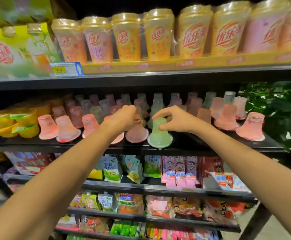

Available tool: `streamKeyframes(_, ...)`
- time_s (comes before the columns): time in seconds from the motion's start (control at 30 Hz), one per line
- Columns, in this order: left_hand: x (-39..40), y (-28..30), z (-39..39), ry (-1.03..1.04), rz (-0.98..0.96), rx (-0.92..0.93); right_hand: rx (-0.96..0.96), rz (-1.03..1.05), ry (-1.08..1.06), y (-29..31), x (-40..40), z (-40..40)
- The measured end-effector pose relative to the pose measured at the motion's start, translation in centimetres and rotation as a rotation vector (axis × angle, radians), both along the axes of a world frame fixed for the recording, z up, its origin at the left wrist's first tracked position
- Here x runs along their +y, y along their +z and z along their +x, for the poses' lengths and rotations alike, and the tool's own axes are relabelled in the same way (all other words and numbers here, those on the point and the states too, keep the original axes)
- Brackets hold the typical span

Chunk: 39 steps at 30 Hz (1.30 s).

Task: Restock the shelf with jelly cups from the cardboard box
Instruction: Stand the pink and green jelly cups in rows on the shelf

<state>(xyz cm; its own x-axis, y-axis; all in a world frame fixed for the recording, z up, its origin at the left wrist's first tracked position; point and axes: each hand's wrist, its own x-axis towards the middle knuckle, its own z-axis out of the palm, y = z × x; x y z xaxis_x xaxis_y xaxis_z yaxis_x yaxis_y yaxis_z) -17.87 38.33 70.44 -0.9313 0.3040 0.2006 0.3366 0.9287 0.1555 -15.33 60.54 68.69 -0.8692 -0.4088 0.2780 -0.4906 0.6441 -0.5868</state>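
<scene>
Both my hands reach onto the middle shelf (pixel 193 144) among bell-shaped jelly cups standing upside down. My right hand (pixel 173 119) grips the top of a green jelly cup (pixel 159 135) that stands at the shelf's front edge. My left hand (pixel 124 117) holds the top of a pink jelly cup (pixel 137 134) right beside the green one, its fingers curled over it. Several more pink, green and pale cups (pixel 251 127) fill the rows behind and to both sides. The cardboard box is out of view.
Yellow fruit cups (pixel 16 123) are stacked at the shelf's left end. Tall milk-tea cups (pixel 195 33) line the shelf above, with a price tag (pixel 66 68). Snack pouches (pixel 112 168) fill the shelves below. Green leaves (pixel 280 108) hang at the right.
</scene>
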Motion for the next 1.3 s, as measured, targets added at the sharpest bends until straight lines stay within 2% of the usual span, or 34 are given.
streamKeyframes(0.23, 0.6, -0.4, 0.5, 0.064, 0.016, -0.008, 0.004, -0.058, 0.037, -0.7, 0.5, -0.1)
streamKeyframes(0.5, 1.2, -0.8, 0.9, 0.124, 0.041, 0.031, -0.01, -0.023, 0.089, -0.4, 0.8, 0.0)
streamKeyframes(0.9, 1.3, -0.2, 1.4, 0.172, 0.032, -0.041, -0.026, -0.039, 0.093, 0.2, 0.4, 0.7)
streamKeyframes(1.03, 2.0, 2.0, 1.5, 0.176, -0.05, 0.071, -0.035, -0.091, 0.038, 1.2, 1.8, 1.5)
streamKeyframes(1.17, 4.1, 4.8, 1.6, 0.094, 0.067, 0.153, 0.067, -0.123, -0.12, 2.5, 5.1, 2.1)
streamKeyframes(1.3, 6.6, 5.5, 1.6, -0.026, 0.127, 0.128, 0.102, -0.014, -0.28, 3.4, 8.9, 2.9)
